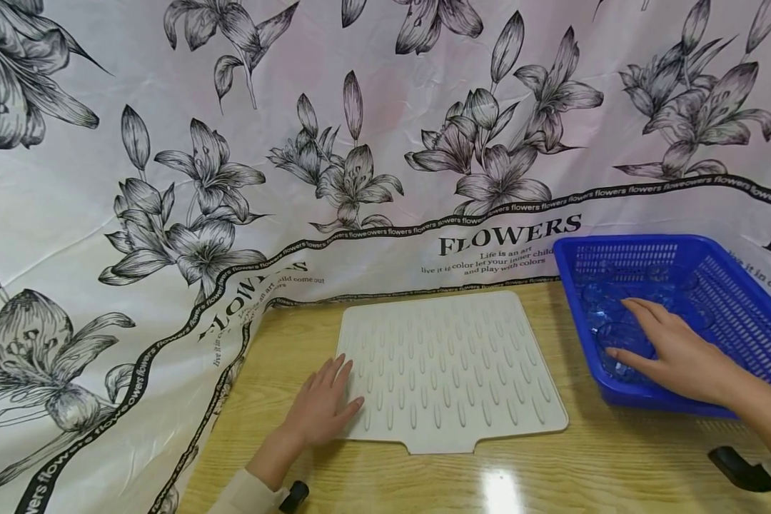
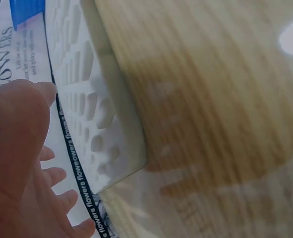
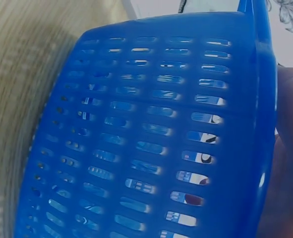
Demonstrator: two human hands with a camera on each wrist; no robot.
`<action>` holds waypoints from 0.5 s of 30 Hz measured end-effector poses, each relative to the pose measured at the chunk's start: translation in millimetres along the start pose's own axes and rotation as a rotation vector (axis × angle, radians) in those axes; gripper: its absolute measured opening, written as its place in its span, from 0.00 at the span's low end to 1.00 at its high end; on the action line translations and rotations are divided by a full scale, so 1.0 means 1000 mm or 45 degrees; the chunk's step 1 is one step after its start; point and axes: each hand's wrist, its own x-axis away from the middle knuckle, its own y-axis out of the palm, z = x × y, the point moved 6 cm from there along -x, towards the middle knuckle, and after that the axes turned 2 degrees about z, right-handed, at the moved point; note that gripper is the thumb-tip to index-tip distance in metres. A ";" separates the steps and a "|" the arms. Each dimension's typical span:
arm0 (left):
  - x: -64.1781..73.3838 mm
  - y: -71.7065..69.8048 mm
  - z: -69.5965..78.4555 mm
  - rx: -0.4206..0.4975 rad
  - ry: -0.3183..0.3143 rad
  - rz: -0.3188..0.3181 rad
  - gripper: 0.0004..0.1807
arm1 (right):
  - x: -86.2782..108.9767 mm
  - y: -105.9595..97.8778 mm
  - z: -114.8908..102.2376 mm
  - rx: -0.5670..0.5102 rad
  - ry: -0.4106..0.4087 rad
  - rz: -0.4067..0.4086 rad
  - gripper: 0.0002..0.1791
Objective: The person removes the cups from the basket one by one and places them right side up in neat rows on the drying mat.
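A white drying mat (image 1: 450,371) with raised oval ridges lies on the wooden table. At its left edge is my left hand (image 1: 321,401), fingers fairly straight and thumb apart; whether it touches the mat I cannot tell. In the left wrist view the thumb (image 2: 25,124) shows beside the mat's ridged surface (image 2: 94,109). My right hand (image 1: 684,353) reaches over the front of a blue plastic basket (image 1: 742,285), thumb and fingers spread above a clear glass vessel (image 1: 623,343). Several clear glass pieces are in the basket. Its slotted wall (image 3: 151,129) fills most of the right wrist view.
Behind the table hangs a white cloth (image 1: 373,64) printed with black flowers and lettering, also running down the left side. The wooden tabletop (image 1: 385,482) extends in front of the mat, with a bright reflection.
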 end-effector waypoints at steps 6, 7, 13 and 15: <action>0.005 0.005 0.000 0.007 -0.033 -0.030 0.40 | 0.002 0.006 0.006 -0.044 0.019 -0.014 0.54; 0.005 0.006 0.000 0.005 -0.038 -0.033 0.41 | 0.003 0.006 0.006 -0.043 0.017 -0.012 0.54; 0.008 0.010 -0.001 -0.006 -0.059 -0.059 0.41 | 0.003 0.005 0.007 -0.066 0.019 -0.006 0.55; 0.009 0.010 0.000 0.001 -0.058 -0.066 0.41 | 0.002 0.006 0.009 -0.067 0.031 -0.013 0.55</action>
